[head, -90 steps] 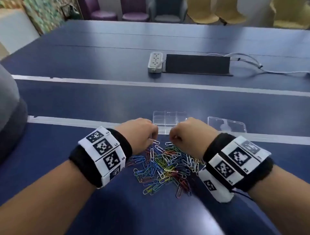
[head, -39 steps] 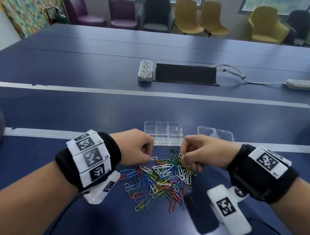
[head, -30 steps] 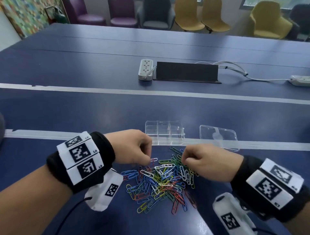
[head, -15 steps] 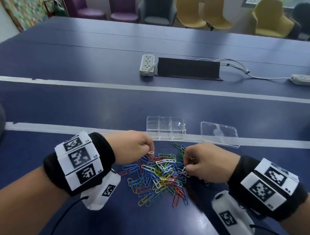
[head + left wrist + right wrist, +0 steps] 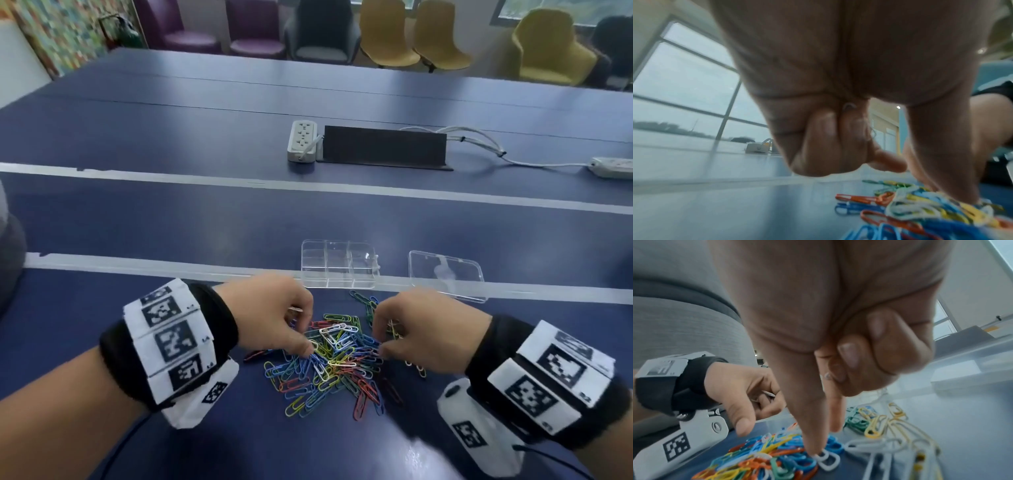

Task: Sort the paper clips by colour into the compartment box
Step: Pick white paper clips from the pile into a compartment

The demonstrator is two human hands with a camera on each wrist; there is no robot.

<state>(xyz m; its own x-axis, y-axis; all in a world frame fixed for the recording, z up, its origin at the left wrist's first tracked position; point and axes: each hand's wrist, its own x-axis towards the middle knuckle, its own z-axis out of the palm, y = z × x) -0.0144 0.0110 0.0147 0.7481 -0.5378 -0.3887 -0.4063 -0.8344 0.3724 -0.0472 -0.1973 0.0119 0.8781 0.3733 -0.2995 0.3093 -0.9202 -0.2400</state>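
Note:
A heap of mixed-colour paper clips [image 5: 335,359] lies on the blue table just in front of the clear compartment box [image 5: 337,263], whose cells look bare. My left hand [image 5: 301,329] is at the heap's left edge. Its curled fingers hold white clips [image 5: 767,394] and its thumb reaches down onto the heap. My right hand [image 5: 380,339] is at the heap's right edge. Thumb and forefinger point down, with the thumb tip on a white clip [image 5: 827,460]. Its other fingers are curled, with a clip end showing between them and yellow and white clips [image 5: 394,329] at the hand.
The box's clear lid [image 5: 445,275] lies to the right of the box. Farther back are a white power strip [image 5: 302,140], a black panel [image 5: 383,147], cables and a second strip [image 5: 613,167]. Chairs line the far edge. A grey sleeve [image 5: 10,253] shows at the left.
My right hand has come down from above the heap's right edge, and its thumb now touches the clips. My left hand has stayed at the left edge, still holding white clips.

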